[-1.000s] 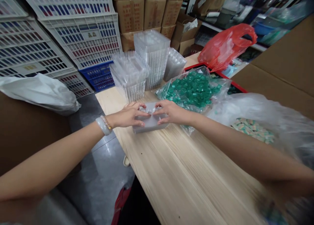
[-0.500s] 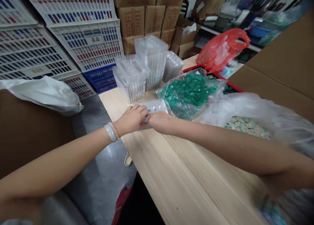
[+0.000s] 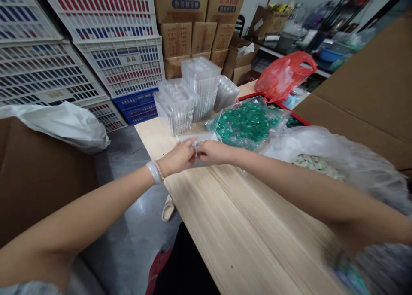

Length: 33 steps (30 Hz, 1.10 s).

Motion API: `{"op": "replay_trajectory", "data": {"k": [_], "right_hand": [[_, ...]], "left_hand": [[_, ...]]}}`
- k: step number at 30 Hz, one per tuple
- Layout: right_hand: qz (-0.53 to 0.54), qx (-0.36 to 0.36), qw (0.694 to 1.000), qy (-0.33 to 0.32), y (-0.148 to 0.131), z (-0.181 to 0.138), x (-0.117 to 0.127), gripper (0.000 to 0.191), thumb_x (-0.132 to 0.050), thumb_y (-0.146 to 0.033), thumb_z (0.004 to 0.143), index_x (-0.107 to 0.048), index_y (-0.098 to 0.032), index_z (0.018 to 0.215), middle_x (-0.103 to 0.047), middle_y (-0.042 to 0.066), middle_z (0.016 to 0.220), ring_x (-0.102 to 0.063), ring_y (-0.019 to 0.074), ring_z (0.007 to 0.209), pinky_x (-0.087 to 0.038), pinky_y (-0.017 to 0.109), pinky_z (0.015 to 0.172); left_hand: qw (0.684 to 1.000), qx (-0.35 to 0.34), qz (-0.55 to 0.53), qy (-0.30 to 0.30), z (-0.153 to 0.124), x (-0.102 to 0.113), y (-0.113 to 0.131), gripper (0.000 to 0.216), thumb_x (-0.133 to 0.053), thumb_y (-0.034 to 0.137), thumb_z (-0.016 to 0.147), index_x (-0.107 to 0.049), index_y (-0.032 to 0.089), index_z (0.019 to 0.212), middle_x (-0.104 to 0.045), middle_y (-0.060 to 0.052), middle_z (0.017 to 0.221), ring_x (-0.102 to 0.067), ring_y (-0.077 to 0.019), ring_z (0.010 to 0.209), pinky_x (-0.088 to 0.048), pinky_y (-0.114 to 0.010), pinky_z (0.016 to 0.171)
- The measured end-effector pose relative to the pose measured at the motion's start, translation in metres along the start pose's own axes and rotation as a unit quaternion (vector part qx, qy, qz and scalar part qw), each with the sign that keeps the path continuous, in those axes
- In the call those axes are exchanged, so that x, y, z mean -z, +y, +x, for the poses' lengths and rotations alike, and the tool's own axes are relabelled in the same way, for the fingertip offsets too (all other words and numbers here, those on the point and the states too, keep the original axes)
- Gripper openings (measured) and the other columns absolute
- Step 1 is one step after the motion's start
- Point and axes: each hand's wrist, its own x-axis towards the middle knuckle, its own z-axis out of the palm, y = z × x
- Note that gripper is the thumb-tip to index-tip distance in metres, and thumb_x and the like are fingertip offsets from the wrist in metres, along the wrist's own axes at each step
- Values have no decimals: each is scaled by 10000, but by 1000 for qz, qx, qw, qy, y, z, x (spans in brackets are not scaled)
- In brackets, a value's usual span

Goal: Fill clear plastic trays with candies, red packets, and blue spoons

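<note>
A shallow whitish plastic tray (image 3: 206, 136) lies on the wooden table, partly covered by my hands. My left hand (image 3: 180, 156), with bracelets at the wrist, is over the tray's left part, its fingers bent and close together. My right hand (image 3: 212, 152) meets it from the right, closed, with the fingertips against those of the left. Something small and pale shows between the fingertips, too small to name. Just behind the tray stand stacks of clear plastic trays (image 3: 176, 108). To the right lies a clear bag of green pieces (image 3: 244, 125).
Beyond the green pieces are a red-rimmed tray (image 3: 301, 118) and a red plastic bag (image 3: 285, 78). A clear bag with small printed packets (image 3: 318, 164) lies at right, beside a large cardboard box (image 3: 363, 101). Stacked crates (image 3: 122, 63) and cartons (image 3: 177, 37) stand behind.
The view has shifted, so the background sits lower. My hands remain over the tray, their fingertips closer together; the left fingers have moved slightly over the tray.
</note>
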Motion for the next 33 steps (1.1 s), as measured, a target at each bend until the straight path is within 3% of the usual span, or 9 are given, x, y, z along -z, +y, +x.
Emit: {"op": "replay_trajectory", "data": {"k": [5,9,12,14,16,19,20,24,33], "right_hand": [[-25,-3,998,63,-8,-8,25,202,-422,-156,784,-592,-110,883,-581,86,878,-518,160,756,-359,256,656],[-55,-36,992,106,-38,-76,25,204,-369,-155,821,-561,-127,884,-558,104,900,-505,179,783,-364,274,633],[-36,3,999,-11,-62,-129,-12,148,-422,-114,782,-561,-164,785,-571,64,778,-499,158,646,-361,272,558],[-13,12,996,-88,-65,-140,-37,78,-492,-183,776,-568,-168,784,-585,54,767,-513,156,636,-372,271,548],[6,-6,998,-63,-51,-124,-45,149,-532,-280,774,-577,-162,852,-595,69,825,-538,176,718,-394,286,600],[50,-29,995,87,-11,-68,-29,206,-513,-283,800,-572,-152,948,-583,89,940,-514,191,897,-387,310,747],[69,-20,992,101,4,-49,-22,169,-528,-257,791,-585,-148,906,-589,79,914,-508,186,897,-380,308,769],[154,31,985,64,40,-6,-10,87,-539,-199,775,-599,-148,739,-587,25,768,-506,145,804,-373,281,771],[223,23,974,21,45,-7,-13,100,-526,-181,773,-606,-154,718,-568,10,737,-505,120,783,-371,261,766]], "left_hand": [[996,-27,-64,55,-6,36,-3,189,-408,204,809,-574,116,835,-520,-122,1169,-309,-195,1244,-344,-312,970],[980,-2,-109,168,-15,62,-19,467,-447,448,794,-469,133,1138,-344,-127,1342,-305,-217,1243,-265,-383,1011],[995,-36,-79,53,-4,51,-28,699,-547,574,663,-412,193,1232,-255,-111,1396,-215,-265,1279,-199,-424,1026],[997,-38,-44,-47,11,35,-32,799,-598,608,579,-395,237,1257,-194,-95,1422,-127,-313,1294,-141,-469,1025],[995,-27,-23,-91,25,22,-36,822,-604,615,561,-366,286,1276,-154,-73,1435,-98,-333,1292,-121,-487,1015],[994,-32,-21,-103,36,16,-44,755,-585,587,606,-340,349,1279,-151,-40,1436,-154,-312,1276,-143,-462,1009],[993,-36,-23,-106,36,16,-47,737,-582,577,619,-335,362,1279,-149,-35,1436,-163,-309,1272,-147,-458,1006],[992,-46,-37,-115,35,18,-55,684,-571,558,652,-332,390,1271,-145,-22,1432,-160,-312,1266,-143,-467,996],[990,-63,-57,-110,37,14,-59,661,-555,559,672,-327,397,1270,-127,-6,1431,-133,-308,1264,-116,-468,996]]}}
